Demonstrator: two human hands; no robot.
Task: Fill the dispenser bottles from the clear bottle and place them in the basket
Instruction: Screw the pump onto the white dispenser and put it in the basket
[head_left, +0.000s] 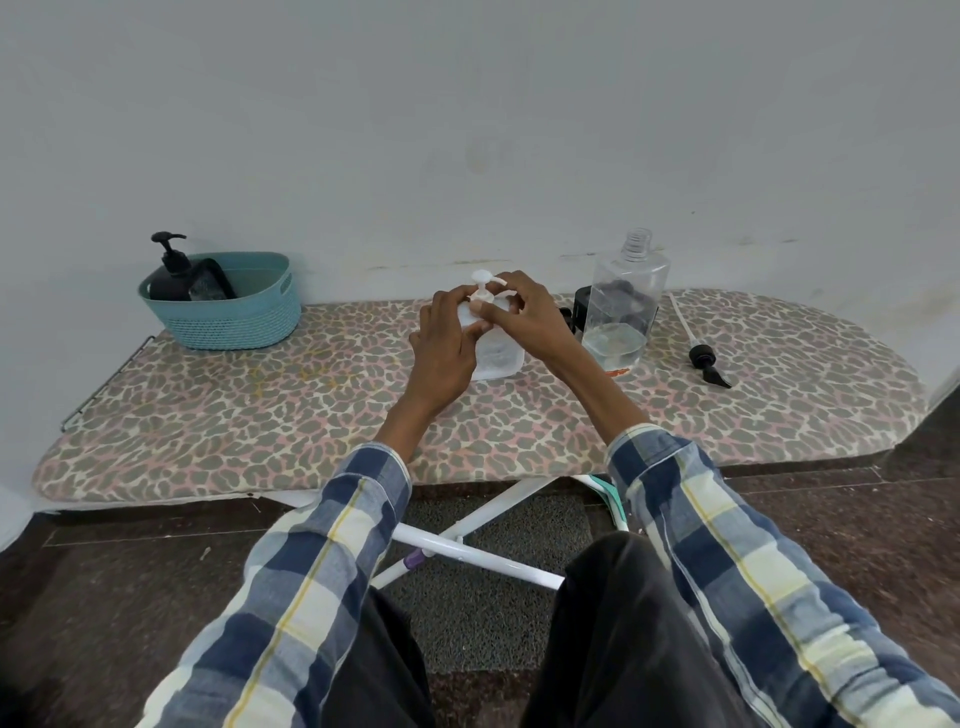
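A frosted white dispenser bottle (497, 354) stands upright mid-board with its white pump (483, 287) on top. My left hand (443, 349) grips the bottle's left side and shoulder. My right hand (524, 318) pinches the pump collar from the right. The clear bottle (623, 306), uncapped and about a quarter full, stands just to the right. A black dispenser bottle (174, 275) stands inside the teal basket (244, 318) at the far left. Another black bottle (584, 306) is mostly hidden behind the clear bottle.
A loose black pump head with its white tube (701, 349) lies on the right of the leopard-print ironing board (260, 415). A dark flat object (210, 283) leans in the basket. A white wall runs right behind the board.
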